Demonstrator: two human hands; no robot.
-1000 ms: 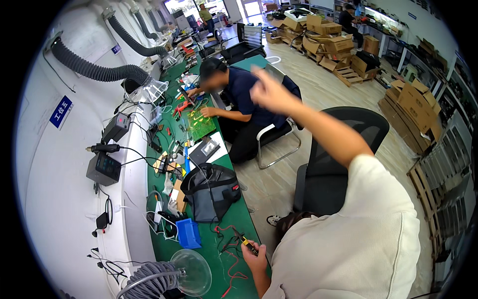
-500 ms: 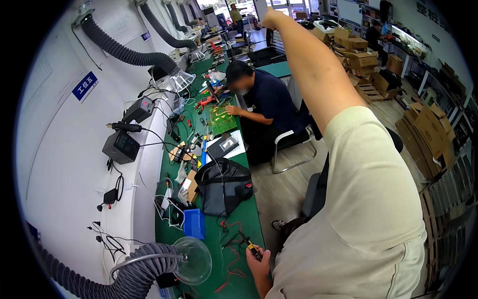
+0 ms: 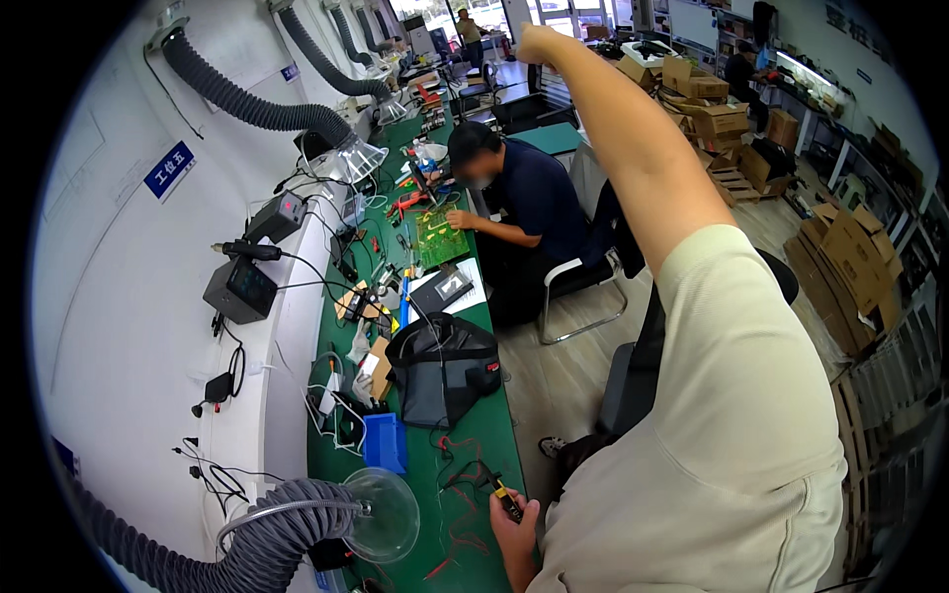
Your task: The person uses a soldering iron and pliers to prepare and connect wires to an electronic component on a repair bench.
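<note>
Low in the view, my left hand is closed on a black and yellow handheld tester at the green bench's edge. Red and black test leads lie beside it. My right arm is raised high, with my right hand near the top, away from the bench; its fingers look curled, and any contents are hidden. A blue plastic bin and a dark grey bag sit on the bench beyond the tester.
A seated co-worker handles a circuit board. A clear extraction hood is at lower left, black devices on the wall ledge. Behind me are an office chair and cardboard boxes. Two people stand or sit farther back.
Since a second ago my right hand has risen toward the top of the view and its fingers have curled. The view has shifted, moving the bench rightward; my left hand keeps its grip.
</note>
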